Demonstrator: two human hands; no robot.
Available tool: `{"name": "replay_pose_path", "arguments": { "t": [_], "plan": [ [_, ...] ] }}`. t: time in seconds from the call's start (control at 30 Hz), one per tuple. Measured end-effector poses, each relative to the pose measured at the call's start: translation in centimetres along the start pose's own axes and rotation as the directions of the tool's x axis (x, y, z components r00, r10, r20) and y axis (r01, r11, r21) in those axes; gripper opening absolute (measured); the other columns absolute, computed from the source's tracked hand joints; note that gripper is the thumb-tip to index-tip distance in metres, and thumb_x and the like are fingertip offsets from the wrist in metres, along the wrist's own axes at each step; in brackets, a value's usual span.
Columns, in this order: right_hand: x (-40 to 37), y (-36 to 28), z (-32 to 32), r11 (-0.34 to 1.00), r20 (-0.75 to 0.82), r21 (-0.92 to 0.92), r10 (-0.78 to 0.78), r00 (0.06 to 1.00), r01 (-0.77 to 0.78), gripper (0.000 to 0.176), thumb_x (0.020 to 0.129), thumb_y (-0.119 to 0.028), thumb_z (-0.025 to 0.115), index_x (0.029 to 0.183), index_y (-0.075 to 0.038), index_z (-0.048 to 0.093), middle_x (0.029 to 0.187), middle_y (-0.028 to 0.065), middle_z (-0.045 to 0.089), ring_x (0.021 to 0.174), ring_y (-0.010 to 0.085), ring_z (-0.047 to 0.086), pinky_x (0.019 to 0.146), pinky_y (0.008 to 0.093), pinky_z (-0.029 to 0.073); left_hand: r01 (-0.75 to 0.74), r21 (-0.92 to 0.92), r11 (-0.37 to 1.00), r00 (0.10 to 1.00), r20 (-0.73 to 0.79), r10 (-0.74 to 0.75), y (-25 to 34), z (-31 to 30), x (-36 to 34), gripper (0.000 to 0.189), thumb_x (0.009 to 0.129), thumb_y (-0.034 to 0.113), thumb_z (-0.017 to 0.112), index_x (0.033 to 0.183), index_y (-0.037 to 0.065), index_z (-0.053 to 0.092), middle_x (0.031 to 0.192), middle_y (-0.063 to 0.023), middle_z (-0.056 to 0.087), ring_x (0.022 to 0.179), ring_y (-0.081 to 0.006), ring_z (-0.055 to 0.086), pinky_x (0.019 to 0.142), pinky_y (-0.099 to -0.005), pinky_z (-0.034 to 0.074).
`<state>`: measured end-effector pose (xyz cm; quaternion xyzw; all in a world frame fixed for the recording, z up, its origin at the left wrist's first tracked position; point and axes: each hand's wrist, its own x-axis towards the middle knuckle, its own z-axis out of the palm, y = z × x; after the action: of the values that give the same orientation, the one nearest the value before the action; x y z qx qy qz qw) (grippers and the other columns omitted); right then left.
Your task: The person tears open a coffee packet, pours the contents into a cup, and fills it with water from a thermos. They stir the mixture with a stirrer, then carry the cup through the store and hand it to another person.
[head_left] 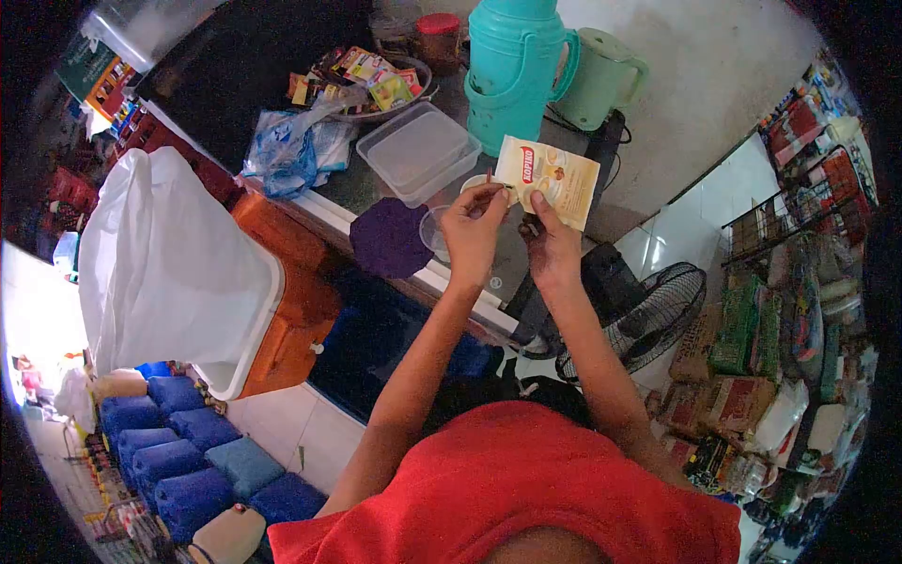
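Left of the turquoise flask (515,80) stands the clear container (416,148), and nearer to the person lies the purple cloth (389,239). The left hand (473,233) is below the flask; its thumb and finger are pinched together, seemingly on the lower left corner of the cream sachet (564,188). This sachet is just below and right of the flask, so it lies rightward from the left fingers, its longer visible side going across, slightly down to the right. The right hand (554,246) grips its lower edge, thumb in front.
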<state>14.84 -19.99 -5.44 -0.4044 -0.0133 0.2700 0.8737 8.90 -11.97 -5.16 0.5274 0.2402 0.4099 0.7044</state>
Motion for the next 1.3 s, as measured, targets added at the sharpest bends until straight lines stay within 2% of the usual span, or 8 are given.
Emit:
{"name": "replay_pose_path", "arguments": {
  "t": [0.1,0.5,0.6,0.67,0.77,0.97,1.07,1.3],
  "plan": [
    [-0.2,0.1,0.1,1.000,-0.001,0.020,-0.009,1.000,0.009,0.038,0.076,-0.007,0.067,0.112,-0.010,0.052,0.102,0.0024,0.060,0.089,0.0160,0.058,0.073,0.0310,0.046,-0.006,0.049,0.999,1.000,-0.012,0.006,-0.1,-0.1,0.3,0.018,0.078,0.011,0.064,0.088,-0.004,0.063,0.075,-0.0049,0.062,0.061,-0.0083,0.053,0.057,-0.0202,0.042],
    [-0.6,0.2,-0.3,0.999,0.026,-0.041,-0.012,1.000,0.013,0.031,0.077,-0.017,0.069,0.104,-0.016,0.055,0.093,-0.0048,0.059,0.082,0.0106,0.051,0.067,0.0290,0.037,0.198,-0.073,0.978,0.978,0.081,-0.192,-0.3,-0.6,0.8,0.015,0.079,0.011,0.063,0.086,-0.002,0.059,0.075,-0.0019,0.058,0.064,-0.0061,0.050,0.055,-0.0198,0.038],
    [-0.4,0.3,-0.6,0.999,-0.015,-0.039,0.013,1.000,-0.014,0.035,0.076,-0.012,0.069,0.108,-0.013,0.054,0.097,-0.0009,0.060,0.084,0.0127,0.056,0.066,0.0290,0.042,0.181,-0.108,0.978,0.981,0.091,-0.171,-0.3,-0.4,0.7,0.014,0.079,0.011,0.063,0.084,-0.002,0.059,0.074,-0.0019,0.058,0.064,-0.0067,0.051,0.056,-0.0207,0.040],
    [-0.6,0.2,-0.3,0.999,-0.010,-0.028,0.037,0.999,-0.037,0.035,0.076,-0.012,0.069,0.108,-0.013,0.054,0.096,-0.0015,0.060,0.083,0.0122,0.056,0.065,0.0282,0.042,0.108,-0.315,0.943,0.993,-0.006,-0.116,-0.6,0.0,0.6,0.013,0.080,0.008,0.064,0.085,-0.002,0.059,0.078,-0.0034,0.059,0.067,-0.0083,0.054,0.060,-0.0218,0.045],
    [-0.5,0.0,-0.4,0.998,0.025,-0.014,0.056,0.998,-0.056,0.035,0.076,-0.012,0.069,0.108,-0.014,0.054,0.096,-0.0017,0.060,0.082,0.0119,0.056,0.065,0.0283,0.043,0.049,-0.219,0.975,0.998,0.040,-0.042,-0.8,0.0,0.1,0.012,0.080,0.006,0.063,0.087,-0.003,0.058,0.084,-0.0063,0.060,0.073,-0.0115,0.058,0.067,-0.0246,0.050],
    [-0.4,0.2,-0.7,0.997,0.045,0.015,0.069,0.997,-0.070,0.033,0.076,-0.015,0.069,0.106,-0.014,0.055,0.095,-0.0019,0.060,0.081,0.0120,0.056,0.065,0.0281,0.043,-0.030,-0.242,0.970,0.999,0.035,0.040,-0.7,-0.1,0.1,0.014,0.080,0.003,0.061,0.091,-0.003,0.056,0.092,-0.0109,0.060,0.080,-0.0161,0.060,0.075,-0.0285,0.052],
    [-0.3,0.3,-0.9,0.994,0.050,0.044,0.097,0.994,-0.100,0.033,0.076,-0.016,0.070,0.105,-0.013,0.055,0.095,-0.0020,0.060,0.083,0.0121,0.055,0.065,0.0277,0.042,0.029,-0.300,0.954,0.999,0.035,-0.020,-0.5,-0.4,0.1,0.020,0.081,0.003,0.060,0.097,-0.006,0.052,0.092,-0.0131,0.060,0.082,-0.0201,0.062,0.077,-0.0307,0.053],
    [-0.7,0.0,-0.4,0.986,0.026,0.001,0.166,0.986,-0.166,0.027,0.079,-0.020,0.067,0.102,-0.018,0.054,0.088,-0.0074,0.057,0.074,0.0094,0.048,0.064,0.0273,0.036,0.008,-0.321,0.947,0.999,0.047,0.008,-1.0,-0.3,0.1,0.026,0.081,0.005,0.061,0.102,-0.004,0.049,0.091,-0.0137,0.060,0.078,-0.0191,0.061,0.074,-0.0296,0.052]
  ]
}}
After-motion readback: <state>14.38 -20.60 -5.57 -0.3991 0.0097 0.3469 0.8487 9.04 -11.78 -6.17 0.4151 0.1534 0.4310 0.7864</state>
